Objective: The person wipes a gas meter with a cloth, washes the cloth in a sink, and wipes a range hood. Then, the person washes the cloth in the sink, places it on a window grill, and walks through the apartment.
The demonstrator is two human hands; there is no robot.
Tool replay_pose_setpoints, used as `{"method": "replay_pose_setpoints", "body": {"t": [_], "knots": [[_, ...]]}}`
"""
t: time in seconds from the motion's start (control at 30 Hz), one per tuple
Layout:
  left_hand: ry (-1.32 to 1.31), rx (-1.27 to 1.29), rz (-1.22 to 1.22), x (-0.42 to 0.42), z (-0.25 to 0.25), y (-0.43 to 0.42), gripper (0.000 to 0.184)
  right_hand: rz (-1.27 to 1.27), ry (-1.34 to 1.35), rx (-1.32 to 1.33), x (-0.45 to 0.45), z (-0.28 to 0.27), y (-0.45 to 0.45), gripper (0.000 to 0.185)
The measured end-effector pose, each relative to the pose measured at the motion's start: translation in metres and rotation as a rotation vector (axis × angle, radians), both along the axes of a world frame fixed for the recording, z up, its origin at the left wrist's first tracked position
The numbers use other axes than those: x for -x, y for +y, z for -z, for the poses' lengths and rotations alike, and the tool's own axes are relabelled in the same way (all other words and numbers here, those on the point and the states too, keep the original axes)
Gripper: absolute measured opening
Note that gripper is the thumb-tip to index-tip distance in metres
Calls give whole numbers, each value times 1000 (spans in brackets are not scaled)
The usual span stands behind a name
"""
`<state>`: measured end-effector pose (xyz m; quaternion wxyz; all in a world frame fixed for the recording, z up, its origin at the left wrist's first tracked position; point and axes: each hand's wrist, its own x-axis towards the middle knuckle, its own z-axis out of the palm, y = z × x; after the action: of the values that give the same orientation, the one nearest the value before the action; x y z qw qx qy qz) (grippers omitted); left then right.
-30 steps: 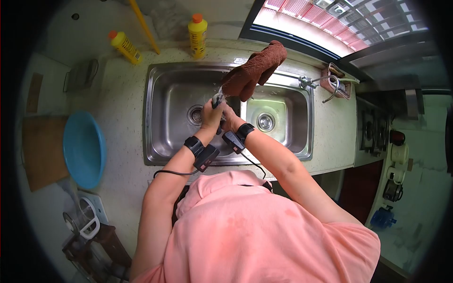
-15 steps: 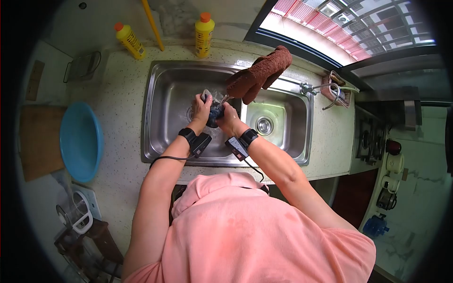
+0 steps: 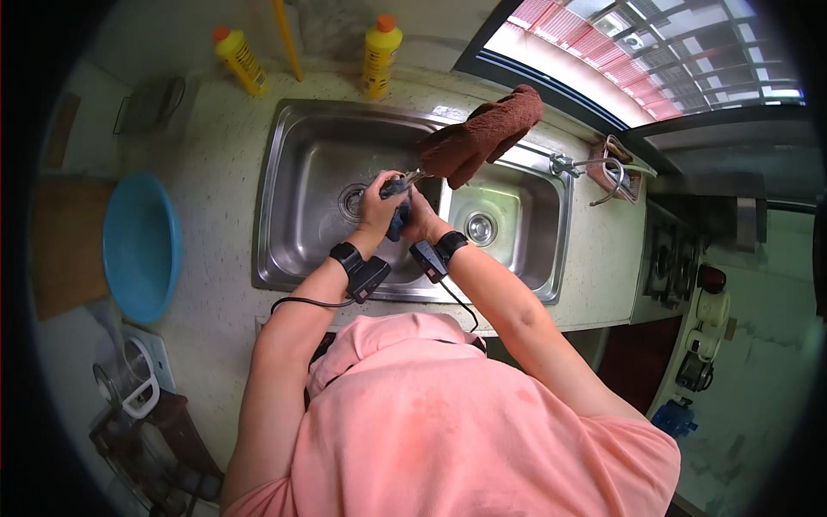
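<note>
The 2 hands, left (image 3: pixel 377 207) and right (image 3: pixel 419 217), are curled around a dark cloth (image 3: pixel 399 217) (wet-looking) above the larger basin (image 3: pixel 314 185).

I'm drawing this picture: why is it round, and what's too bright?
Head view: black corners and bent edges, likely from a wide lens; glare whitens part of the window; the small sink has shiny spots; the blue cloth looks blurry.

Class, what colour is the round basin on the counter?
The basin is light blue, seen in the head view.
</note>
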<state>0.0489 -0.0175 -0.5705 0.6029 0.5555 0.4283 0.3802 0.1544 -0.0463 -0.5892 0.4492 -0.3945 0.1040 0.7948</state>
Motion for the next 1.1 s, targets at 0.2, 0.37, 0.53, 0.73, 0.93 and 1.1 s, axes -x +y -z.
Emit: {"method": "replay_pose_setpoints", "body": {"t": [0.2, 0.37, 0.53, 0.73, 0.93, 1.1], "knots": [[52, 159, -138, -7, -10, -17, 30, -53, -60, 74, -7, 67, -7, 30], [319, 23, -213, 2, -15, -7, 34, -43, -16, 132, 11, 33, 5, 33], [548, -62, -219, 18, 24, 14, 46, 4, -198, 63, 24, 41, 7, 32], [335, 83, -188, 48, 58, 17, 54, -774, -2180, -823, 0, 69, 20, 23], [392, -105, 297, 81, 101, -4, 40, -247, -1850, -662, 2, 25, 33, 18], [555, -113, 210, 70, 79, -14, 69, -40, -1115, -275, 5, -9, 20, 9]]}}
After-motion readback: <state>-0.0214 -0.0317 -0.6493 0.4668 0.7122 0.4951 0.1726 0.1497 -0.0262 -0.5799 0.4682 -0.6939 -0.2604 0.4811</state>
